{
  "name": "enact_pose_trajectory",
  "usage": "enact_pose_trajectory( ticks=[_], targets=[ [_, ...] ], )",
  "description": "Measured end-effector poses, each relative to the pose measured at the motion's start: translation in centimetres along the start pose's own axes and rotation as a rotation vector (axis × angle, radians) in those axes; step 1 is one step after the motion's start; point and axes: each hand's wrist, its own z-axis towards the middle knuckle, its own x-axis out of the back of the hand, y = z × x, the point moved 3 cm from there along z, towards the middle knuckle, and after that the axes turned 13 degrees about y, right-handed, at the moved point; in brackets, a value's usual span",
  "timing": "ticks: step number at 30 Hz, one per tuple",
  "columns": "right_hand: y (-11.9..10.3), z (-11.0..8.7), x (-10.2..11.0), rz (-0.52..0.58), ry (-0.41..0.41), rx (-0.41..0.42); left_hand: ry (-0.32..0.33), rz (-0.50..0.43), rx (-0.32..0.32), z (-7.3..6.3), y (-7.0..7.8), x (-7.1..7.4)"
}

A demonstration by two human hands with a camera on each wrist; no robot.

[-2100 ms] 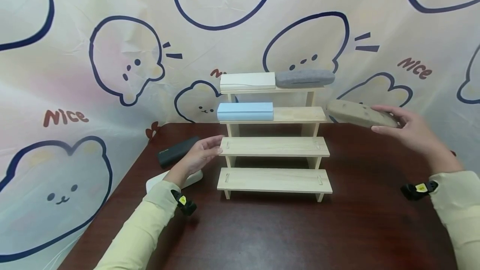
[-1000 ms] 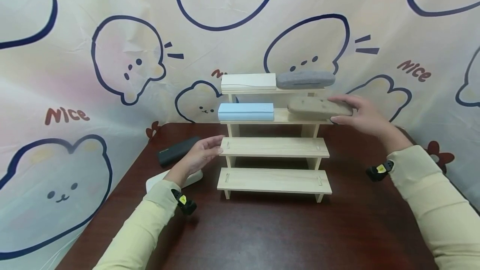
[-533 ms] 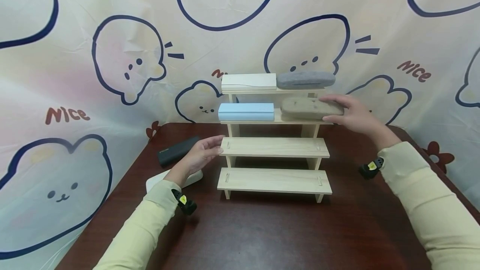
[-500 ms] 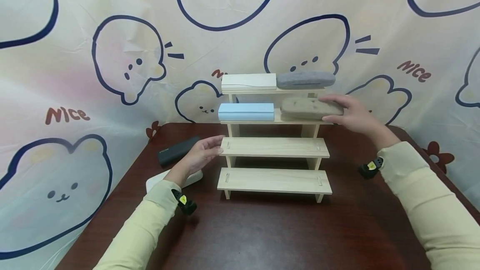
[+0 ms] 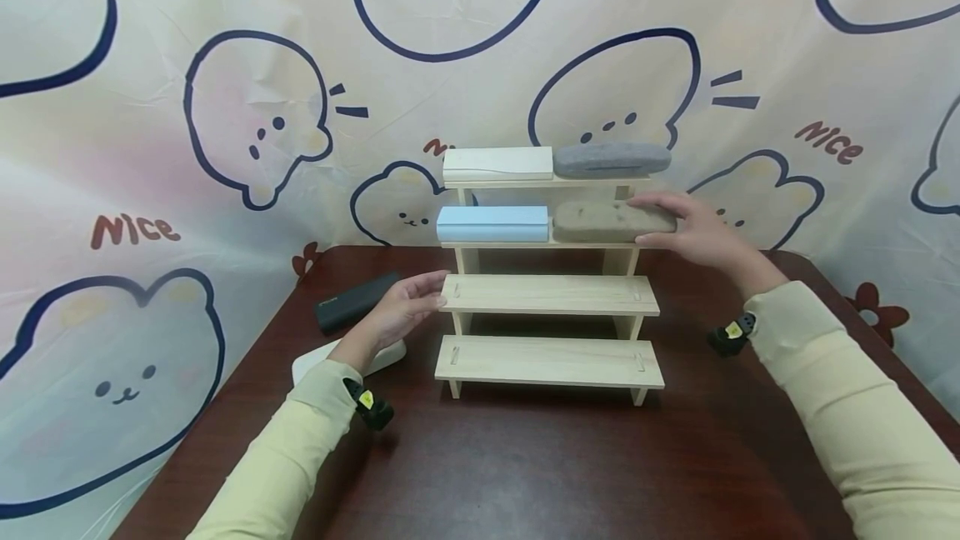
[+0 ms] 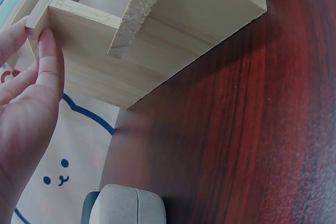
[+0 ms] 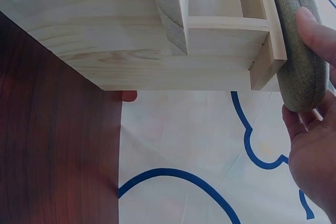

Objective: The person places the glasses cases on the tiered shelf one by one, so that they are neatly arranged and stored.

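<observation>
My right hand (image 5: 693, 227) grips the right end of an olive fabric glasses case (image 5: 596, 222), thumb on one side and fingers on the other. The case lies on the second-highest tier of a wooden stepped rack (image 5: 551, 294), beside a light blue case (image 5: 491, 224). In the right wrist view, the olive case (image 7: 302, 51) rests along the shelf board and pokes past its end. My left hand (image 5: 397, 311) pinches the left end of the rack's third tier; the left wrist view has the thumb and fingers (image 6: 48, 59) at that board's end.
On the top tier sit a white case (image 5: 497, 163) and a grey case (image 5: 611, 159). A dark case (image 5: 356, 304) and a white case (image 5: 386, 357), partly behind my left wrist, lie on the brown table (image 5: 540, 465). A cartoon-printed curtain (image 5: 420, 98) hangs close behind.
My right hand has carried the olive case in from the right onto the second-highest tier and slid it left, up close to the light blue case. My left hand has stayed put.
</observation>
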Motion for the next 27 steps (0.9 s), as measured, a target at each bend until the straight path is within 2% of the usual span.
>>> enact_pose_trajectory(
  ticks=[12,27],
  targets=[
    [0.27,0.23,-0.67,-0.007,0.002,0.006,-0.017,0.004,-0.008,-0.01,0.03,0.01],
    [0.28,0.38,-0.59,0.026,-0.018,-0.056,-0.018,0.008,0.002,0.01,0.04,0.04]
  ],
)
